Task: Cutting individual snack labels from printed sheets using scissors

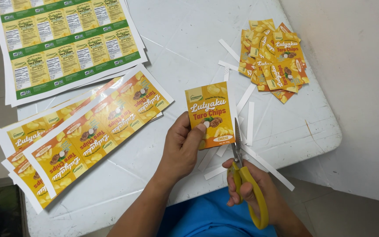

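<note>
Near the front edge of the table: the left hand pinches a printed label, thumb on its face, held upright above the tabletop.
Label: a thin, glossy paper rectangle, orange and yellow, with a white margin down its right side.
Scissors: the right hand is closed through the yellow plastic handles of the scissors; the short metal blades point away from the person, at the label's right margin.
Offcuts: narrow white paper strips lie scattered flat around the blades, toward the right edge.
Cut pile: a loose heap of cut labels sits near the far right corner, overlapping at odd angles.
Uncut sheets: long orange label sheets fan out by the left edge; green and yellow sheets lie at the far left corner.
Table: a white table, scuffed and scratched, with rounded corners.
Room: pale floor to the right.
</note>
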